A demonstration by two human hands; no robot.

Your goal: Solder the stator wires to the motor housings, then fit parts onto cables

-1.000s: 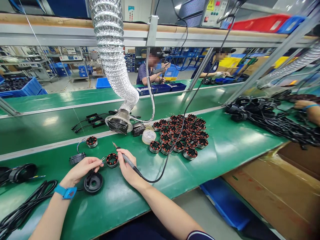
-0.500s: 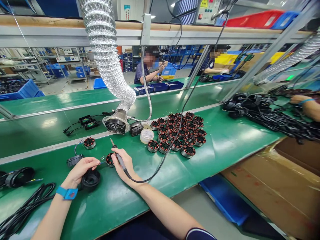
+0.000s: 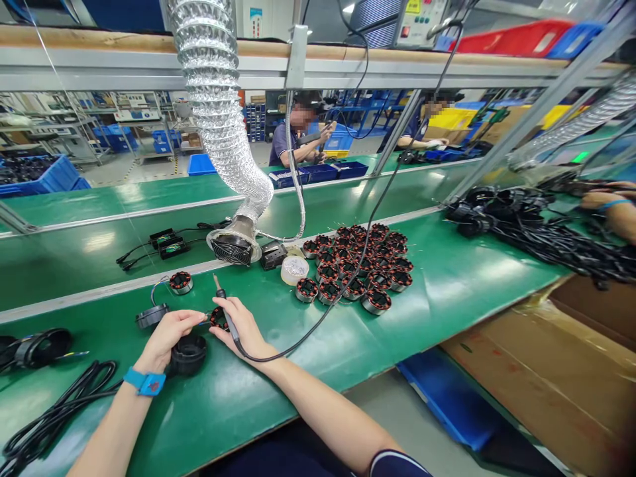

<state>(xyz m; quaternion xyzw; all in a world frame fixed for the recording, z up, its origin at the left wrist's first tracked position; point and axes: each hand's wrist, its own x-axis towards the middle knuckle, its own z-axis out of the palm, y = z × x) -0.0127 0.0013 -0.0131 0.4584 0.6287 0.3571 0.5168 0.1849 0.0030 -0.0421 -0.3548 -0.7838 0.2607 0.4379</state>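
My left hand (image 3: 171, 334) pinches thin wires (image 3: 205, 318) that run toward a copper-wound motor stator (image 3: 217, 318). A soldering iron (image 3: 227, 313) lies in the grip of my right hand (image 3: 244, 328), its tip pointing up and away. The same hand's fingers are around the near side of that stator and partly hide it. Under my left hand sits a round black housing (image 3: 189, 354), partly covered. Just beyond it, another stator (image 3: 181, 283) is wired to a dark round part (image 3: 152, 316). A blue band circles my left wrist.
Many stators (image 3: 355, 265) stand grouped right of centre, beside a roll of tape (image 3: 295, 270). A fume extraction hose (image 3: 218, 112) ends at a fan (image 3: 232, 248). Coiled black cable (image 3: 54, 411) lies left. Black cabled parts (image 3: 521, 218) and a co-worker's hand (image 3: 606, 202) are far right.
My right hand has shifted slightly left and closed around the stator, with the iron's tip turned more upright. My left hand still pinches the wires, and the black housing has tilted.
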